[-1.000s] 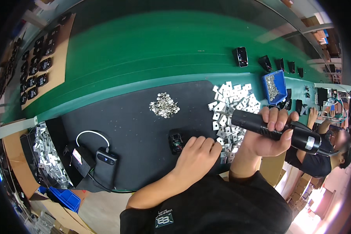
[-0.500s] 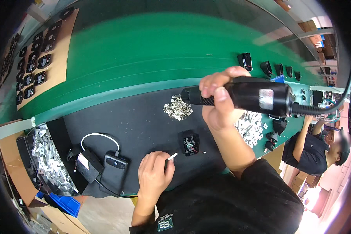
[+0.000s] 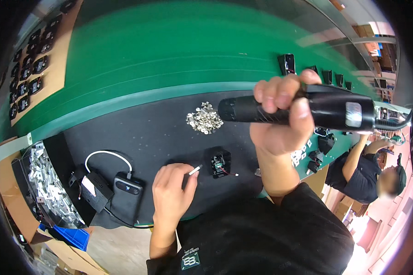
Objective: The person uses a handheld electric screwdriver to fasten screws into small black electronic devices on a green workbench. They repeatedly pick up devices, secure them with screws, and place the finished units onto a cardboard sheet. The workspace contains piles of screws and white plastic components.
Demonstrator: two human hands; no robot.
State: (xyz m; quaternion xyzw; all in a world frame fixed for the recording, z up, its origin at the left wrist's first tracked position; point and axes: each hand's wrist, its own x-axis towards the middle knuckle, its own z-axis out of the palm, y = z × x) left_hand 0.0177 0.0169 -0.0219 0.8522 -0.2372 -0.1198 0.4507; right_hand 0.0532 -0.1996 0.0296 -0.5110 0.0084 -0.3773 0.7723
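Right hand [image 3: 280,121] grips black power screwdriver [image 3: 307,110]; left bin [image 3: 43,183] holds metal parts.

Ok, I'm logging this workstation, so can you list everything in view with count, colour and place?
black mat: one, on the bench before the person
green belt: one, beyond the mat
screw pile: one heap, silver, mat's far edge
small black part: one, open, mid mat
power bank: one, black, white cable, mat's left
metal pieces bin: one, silvery, far left
black parts: many, on a brown board, upper left
co-worker: one, dark shirt, lower right
left hand: pinches a small white piece
right hand: grips a black electric screwdriver, raised
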